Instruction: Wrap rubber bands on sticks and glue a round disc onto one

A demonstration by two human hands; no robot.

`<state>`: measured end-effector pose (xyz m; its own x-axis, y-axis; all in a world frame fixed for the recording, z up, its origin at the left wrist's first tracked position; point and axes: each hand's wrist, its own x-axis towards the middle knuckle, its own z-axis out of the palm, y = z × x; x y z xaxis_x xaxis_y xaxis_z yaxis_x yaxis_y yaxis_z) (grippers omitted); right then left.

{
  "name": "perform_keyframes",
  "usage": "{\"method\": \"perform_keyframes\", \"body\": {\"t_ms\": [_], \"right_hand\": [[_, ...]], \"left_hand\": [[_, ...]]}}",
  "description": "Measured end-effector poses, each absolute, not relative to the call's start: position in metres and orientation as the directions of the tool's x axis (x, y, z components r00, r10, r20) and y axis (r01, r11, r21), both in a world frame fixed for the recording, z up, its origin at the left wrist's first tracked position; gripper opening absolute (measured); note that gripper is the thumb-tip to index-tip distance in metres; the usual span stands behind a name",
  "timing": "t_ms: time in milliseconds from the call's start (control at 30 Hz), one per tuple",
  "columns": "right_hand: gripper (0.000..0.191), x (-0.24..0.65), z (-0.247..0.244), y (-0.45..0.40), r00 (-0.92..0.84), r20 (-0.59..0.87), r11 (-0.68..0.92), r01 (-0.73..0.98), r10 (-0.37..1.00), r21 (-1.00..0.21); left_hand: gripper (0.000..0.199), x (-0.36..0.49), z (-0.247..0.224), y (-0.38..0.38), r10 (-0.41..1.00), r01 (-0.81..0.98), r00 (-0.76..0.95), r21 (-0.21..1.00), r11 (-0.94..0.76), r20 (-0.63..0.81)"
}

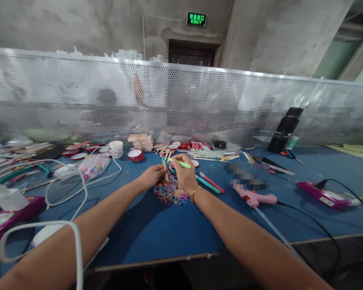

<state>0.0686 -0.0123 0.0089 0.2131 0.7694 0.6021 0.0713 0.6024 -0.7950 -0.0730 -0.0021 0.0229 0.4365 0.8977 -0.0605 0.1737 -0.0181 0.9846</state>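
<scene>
My left hand (156, 177) pinches a wooden craft stick (165, 166) that stands nearly upright, its top end coloured. In my right hand (184, 171) is a light green marker (183, 163), held like a pen with its tip end close to the stick; whether tip and stick touch I cannot tell. A gold bracelet is on my right wrist. Under both hands lies a tangled heap of colourful rubber bands (171, 195). To the right of my right hand, a teal marker (208, 184) and a red marker (211, 182) lie side by side on the blue table.
A pink glue gun (254, 197) with a black cord lies at right, near a purple power strip (323, 196). White cables loop across the left side. A white mug (116, 149), red-rimmed round pieces (136, 155) and loose sticks line the back, before a perforated metal screen (199, 104).
</scene>
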Motion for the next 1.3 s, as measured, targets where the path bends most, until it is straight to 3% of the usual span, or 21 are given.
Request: {"method": "perform_keyframes", "body": {"t_ms": [533,1300], "right_hand": [[0.01,0.066,0.007,-0.015,0.225,0.515,0.523,0.028,0.827,-0.852],[0.009,0.062,0.002,-0.018,0.245,0.504,0.51,0.044,0.828,-0.859]], "left_hand": [[0.028,-0.071,0.017,-0.003,0.901,0.167,0.422,0.985,0.036,-0.105],[0.033,-0.073,0.013,0.0,0.89,0.137,0.442,0.989,0.056,-0.111]]}}
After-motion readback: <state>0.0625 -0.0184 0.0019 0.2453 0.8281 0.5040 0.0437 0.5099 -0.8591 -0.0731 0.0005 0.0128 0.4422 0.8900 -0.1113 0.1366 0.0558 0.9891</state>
